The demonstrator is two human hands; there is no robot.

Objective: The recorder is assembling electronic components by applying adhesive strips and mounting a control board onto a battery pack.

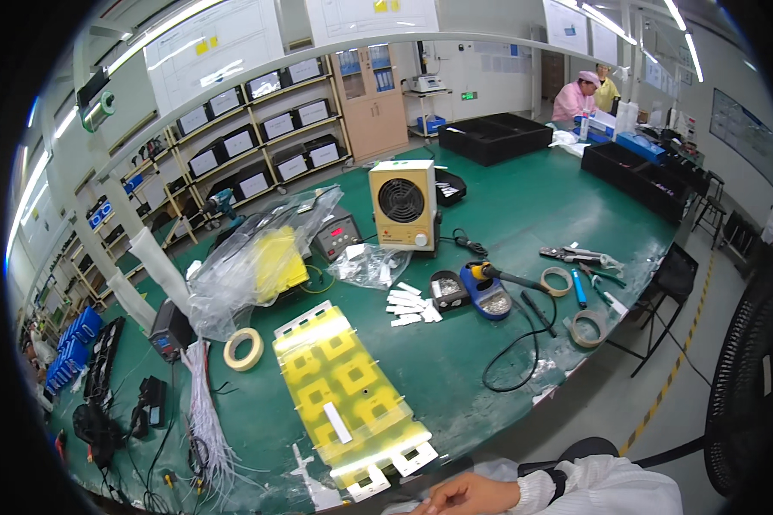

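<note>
My right hand [472, 493], in a white sleeve, rests low at the table's front edge; its fingertips are cut off by the picture's lower rim, so what they hold, if anything, is hidden. My left hand is out of view. Just left of and beyond the right hand lies a translucent yellow panel [318, 375] with square shapes on it and white tabs at its ends. A narrow white strip [337, 422] lies on that panel. Beside its far left corner is a roll of tape [243, 349].
White pieces [410, 305] lie near a soldering iron stand [487, 296]. Behind them stands a beige fan unit [403, 206]. Plastic bags [232, 266] cover the back left; a white wire bundle [204, 429] is at left. Hand tools [580, 290] lie right. Two people work at the far right.
</note>
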